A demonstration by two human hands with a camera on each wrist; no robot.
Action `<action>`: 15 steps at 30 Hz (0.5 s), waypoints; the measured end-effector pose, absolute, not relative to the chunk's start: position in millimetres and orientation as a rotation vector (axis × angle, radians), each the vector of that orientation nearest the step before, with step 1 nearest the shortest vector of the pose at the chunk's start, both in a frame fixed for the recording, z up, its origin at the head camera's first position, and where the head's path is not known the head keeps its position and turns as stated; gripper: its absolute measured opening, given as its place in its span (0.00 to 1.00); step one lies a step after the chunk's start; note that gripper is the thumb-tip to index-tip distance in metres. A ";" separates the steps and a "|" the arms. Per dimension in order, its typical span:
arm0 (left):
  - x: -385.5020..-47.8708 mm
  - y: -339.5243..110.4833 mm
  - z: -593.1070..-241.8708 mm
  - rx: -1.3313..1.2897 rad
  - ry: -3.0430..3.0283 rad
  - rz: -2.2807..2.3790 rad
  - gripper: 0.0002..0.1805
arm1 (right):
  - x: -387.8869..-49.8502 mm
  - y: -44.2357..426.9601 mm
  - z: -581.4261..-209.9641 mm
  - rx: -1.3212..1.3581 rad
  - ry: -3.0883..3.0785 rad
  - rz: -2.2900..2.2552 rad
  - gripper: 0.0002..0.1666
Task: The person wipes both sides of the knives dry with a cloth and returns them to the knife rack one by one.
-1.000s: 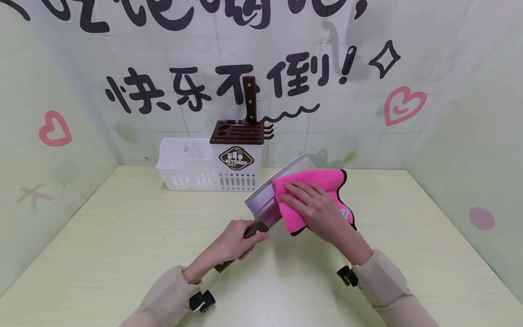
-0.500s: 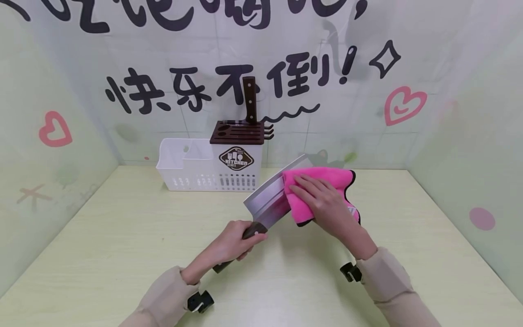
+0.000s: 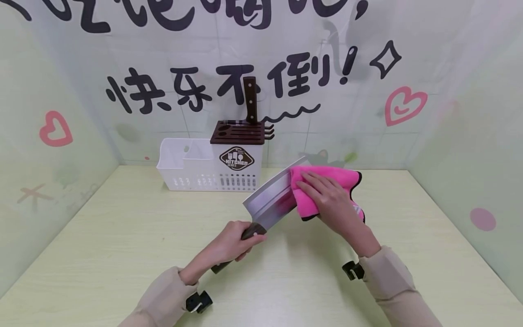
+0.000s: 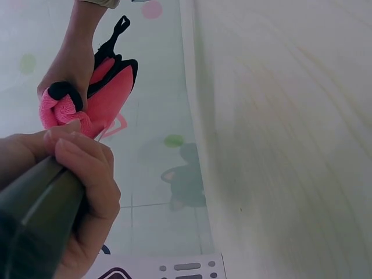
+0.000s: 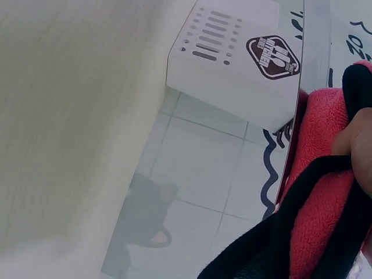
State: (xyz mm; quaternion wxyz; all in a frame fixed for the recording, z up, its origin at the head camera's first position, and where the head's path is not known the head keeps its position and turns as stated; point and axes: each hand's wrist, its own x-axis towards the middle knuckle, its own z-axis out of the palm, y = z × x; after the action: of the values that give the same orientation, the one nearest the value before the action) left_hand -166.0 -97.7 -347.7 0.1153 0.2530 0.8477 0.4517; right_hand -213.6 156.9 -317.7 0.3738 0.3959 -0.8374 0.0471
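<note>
Far side, left of centre, we've got a white rack, brown knife handle upright in its slotted top. Nearer, left grip clamped round the dark handle of the cleaver, blade above the table, angled far right. Right, we see the black-edged pink cloth over the blade's far end, right grip pinching it.

The right hand holds a black-edged pink cloth, with a slotted white holder beyond it
</note>
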 end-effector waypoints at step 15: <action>-167.1 -96.7 -347.8 0.746 2.476 1.312 0.18 | -211.8 155.9 -316.4 0.998 -2.134 0.071 0.29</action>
State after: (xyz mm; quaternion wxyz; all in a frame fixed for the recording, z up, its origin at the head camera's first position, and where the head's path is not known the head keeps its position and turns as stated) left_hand -167.1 -96.7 -347.8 0.1206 0.2554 0.8477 0.4491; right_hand -211.8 155.9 -316.4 0.3824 0.3913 -0.8366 0.0278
